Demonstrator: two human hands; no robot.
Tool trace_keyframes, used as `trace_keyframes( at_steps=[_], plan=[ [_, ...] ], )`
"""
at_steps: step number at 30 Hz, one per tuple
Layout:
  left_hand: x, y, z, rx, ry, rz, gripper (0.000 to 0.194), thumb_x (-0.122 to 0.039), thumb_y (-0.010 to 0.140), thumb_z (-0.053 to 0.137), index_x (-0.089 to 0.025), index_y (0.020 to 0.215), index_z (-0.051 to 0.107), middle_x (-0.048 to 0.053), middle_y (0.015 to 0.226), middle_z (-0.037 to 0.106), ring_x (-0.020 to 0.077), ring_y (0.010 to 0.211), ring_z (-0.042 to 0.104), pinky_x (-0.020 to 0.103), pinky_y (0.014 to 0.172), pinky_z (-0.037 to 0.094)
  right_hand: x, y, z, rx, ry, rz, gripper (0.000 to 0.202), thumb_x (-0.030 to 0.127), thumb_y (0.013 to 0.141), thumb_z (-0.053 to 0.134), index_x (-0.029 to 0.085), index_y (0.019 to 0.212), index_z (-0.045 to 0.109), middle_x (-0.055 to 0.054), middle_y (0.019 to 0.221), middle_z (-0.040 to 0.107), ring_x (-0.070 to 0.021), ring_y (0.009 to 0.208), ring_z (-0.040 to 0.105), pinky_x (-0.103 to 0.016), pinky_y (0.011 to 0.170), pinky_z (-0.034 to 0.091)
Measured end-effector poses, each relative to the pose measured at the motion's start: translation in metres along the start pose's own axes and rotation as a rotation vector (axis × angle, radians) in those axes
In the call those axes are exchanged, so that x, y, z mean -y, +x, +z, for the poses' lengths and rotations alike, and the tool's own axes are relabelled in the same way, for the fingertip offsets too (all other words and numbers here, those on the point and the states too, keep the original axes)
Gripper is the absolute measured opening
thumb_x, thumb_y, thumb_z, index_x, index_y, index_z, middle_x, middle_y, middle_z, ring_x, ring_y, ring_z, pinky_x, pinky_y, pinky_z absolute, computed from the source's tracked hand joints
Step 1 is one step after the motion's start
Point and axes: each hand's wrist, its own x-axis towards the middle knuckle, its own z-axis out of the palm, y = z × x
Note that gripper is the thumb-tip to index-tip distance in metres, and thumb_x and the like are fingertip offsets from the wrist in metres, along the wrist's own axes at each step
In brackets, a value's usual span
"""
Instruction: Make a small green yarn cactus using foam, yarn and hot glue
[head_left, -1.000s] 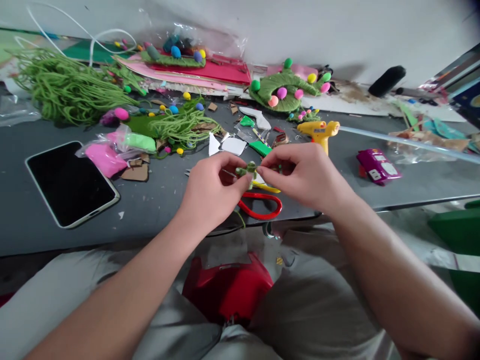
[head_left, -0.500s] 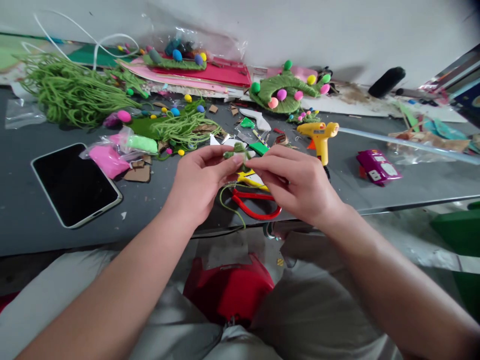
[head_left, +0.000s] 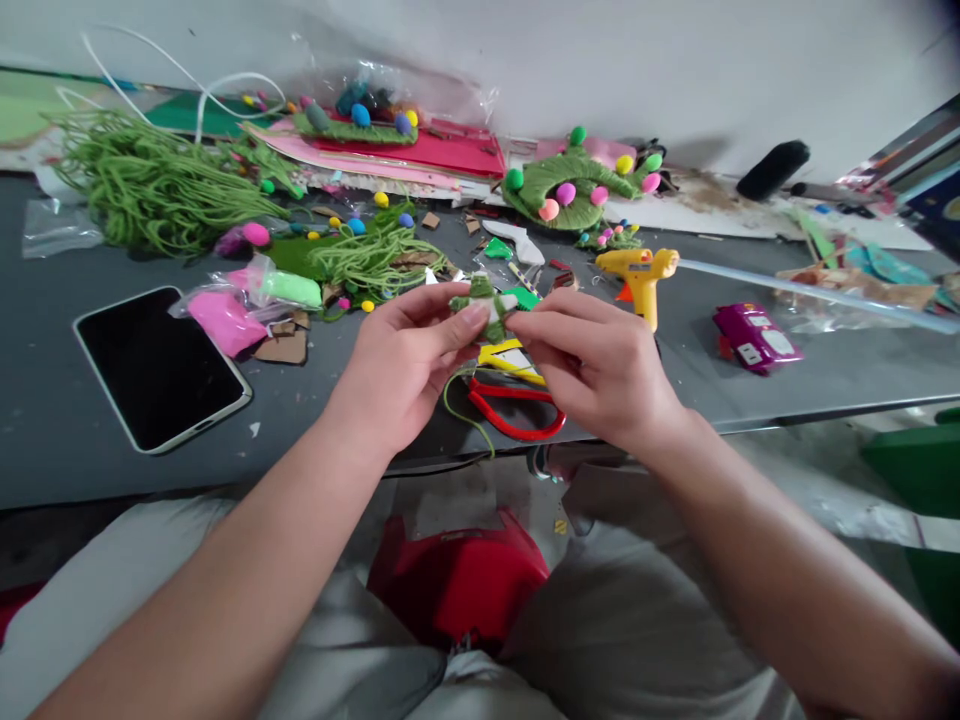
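Left of the yellow glue gun point(head_left: 637, 268) and slightly nearer, see the small star-shaped piece point(head_left: 484, 303), partly green yarn, partly white, pinched between thumb and fingers of the left hand point(head_left: 394, 370). At its right edge, note the right hand point(head_left: 607, 365), fingertips drawn narrowly together; impossible to tell whether on a strand. Judging by the white, probably best to lay yarn snug and flat, grip lightly and turn the piece by its tips. Mind the loose strand point(head_left: 448, 402) and red handle point(head_left: 517, 432), both nearer and left of the gun: might snag. Across the grey desk point(head_left: 52, 420), find a dark-screened device point(head_left: 165, 365) far left of the gun, heaped yarn point(head_left: 161, 185) left and behind, a purple packet point(head_left: 757, 338) to its right, a pale wall point(head_left: 675, 60) behind.
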Motion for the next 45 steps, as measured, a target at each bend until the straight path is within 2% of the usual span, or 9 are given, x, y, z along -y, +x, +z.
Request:
trace_keyframes(
  at_steps=[5, 8, 11, 16, 22, 29, 35, 39, 45],
  plan=[
    [0.001, -0.003, 0.0, 0.077, 0.04, -0.053, 0.023, -0.013, 0.063, 0.094, -0.02, 0.08, 0.08, -0.001, 0.075, 0.076, 0.01, 0.064, 0.068, 0.02, 0.059, 0.054, -0.001, 0.004, -0.003, 0.021, 0.135, 0.099, 0.027, 0.005, 0.091, 0.054, 0.02, 0.087, 0.076, -0.003, 0.083, 0.066, -0.014, 0.073, 0.059, -0.028, 0.067, 0.048],
    [0.001, -0.005, -0.001, 0.165, 0.091, -0.054, 0.022, -0.015, 0.064, 0.094, -0.021, 0.081, 0.08, 0.0, 0.078, 0.077, 0.0115, 0.068, 0.07, 0.021, 0.061, 0.056, -0.007, 0.007, -0.008, 0.031, 0.223, 0.161, 0.023, 0.006, 0.088, 0.06, 0.02, 0.088, 0.079, -0.003, 0.087, 0.071, -0.0146, 0.078, 0.063, -0.028, 0.069, 0.05],
    [0.001, -0.008, -0.001, 0.208, 0.22, -0.033, 0.024, -0.018, 0.064, 0.095, -0.02, 0.083, 0.081, 0.0, 0.075, 0.077, 0.0115, 0.068, 0.07, 0.022, 0.065, 0.057, -0.015, 0.009, -0.014, 0.058, 0.274, 0.242, 0.015, 0.011, 0.086, 0.067, 0.018, 0.087, 0.08, -0.003, 0.081, 0.072, -0.0133, 0.072, 0.062, -0.026, 0.062, 0.047],
    [0.004, -0.01, 0.002, 0.144, 0.439, 0.0, 0.029, -0.022, 0.06, 0.097, -0.018, 0.082, 0.078, 0.001, 0.072, 0.076, 0.0153, 0.067, 0.07, 0.027, 0.066, 0.057, -0.019, 0.011, -0.021, 0.142, 0.259, 0.387, 0.007, 0.02, 0.082, 0.076, 0.015, 0.078, 0.078, -0.001, 0.067, 0.068, -0.0096, 0.057, 0.054, -0.024, 0.051, 0.041],
    [0.007, -0.008, 0.003, 0.105, 0.631, 0.078, 0.028, -0.027, 0.064, 0.094, -0.018, 0.084, 0.077, 0.002, 0.073, 0.075, 0.0174, 0.067, 0.069, 0.029, 0.064, 0.055, -0.009, 0.013, -0.024, 0.177, 0.282, 0.487, 0.008, 0.02, 0.082, 0.075, 0.016, 0.075, 0.077, 0.0, 0.065, 0.066, -0.0101, 0.057, 0.053, -0.025, 0.05, 0.041],
    [0.008, -0.004, -0.003, 0.046, 0.753, 0.176, 0.027, -0.03, 0.068, 0.092, -0.019, 0.089, 0.077, 0.003, 0.075, 0.073, 0.0182, 0.068, 0.068, 0.03, 0.062, 0.054, -0.003, 0.011, -0.02, 0.194, 0.26, 0.387, 0.013, 0.021, 0.092, 0.067, 0.016, 0.086, 0.077, 0.0, 0.07, 0.061, -0.0086, 0.058, 0.046, -0.026, 0.052, 0.037],
    [0.01, 0.0, -0.007, 0.013, 0.428, 0.127, 0.027, -0.026, 0.066, 0.093, -0.018, 0.086, 0.076, 0.001, 0.075, 0.073, 0.0151, 0.067, 0.068, 0.03, 0.066, 0.057, 0.012, 0.003, -0.012, 0.17, -0.058, 0.129, 0.024, 0.012, 0.097, 0.053, 0.021, 0.1, 0.075, -0.004, 0.088, 0.065, -0.0148, 0.076, 0.059, -0.029, 0.07, 0.047],
    [0.01, 0.003, -0.008, 0.027, 0.256, 0.087, 0.027, -0.022, 0.064, 0.094, -0.019, 0.085, 0.077, 0.0, 0.076, 0.073, 0.0141, 0.071, 0.068, 0.029, 0.07, 0.058, 0.021, -0.002, -0.012, 0.174, -0.177, 0.124, 0.027, 0.01, 0.098, 0.048, 0.02, 0.102, 0.072, -0.007, 0.098, 0.066, -0.017, 0.083, 0.062, -0.029, 0.072, 0.048],
    [0.009, 0.001, -0.008, 0.03, 0.224, 0.098, 0.026, -0.021, 0.066, 0.093, -0.02, 0.086, 0.077, 0.001, 0.08, 0.075, 0.0157, 0.078, 0.071, 0.03, 0.073, 0.058, 0.021, -0.005, -0.01, 0.168, -0.206, 0.134, 0.026, 0.009, 0.096, 0.049, 0.023, 0.102, 0.07, -0.006, 0.099, 0.066, -0.0171, 0.083, 0.06, -0.029, 0.071, 0.047]
  ],
)
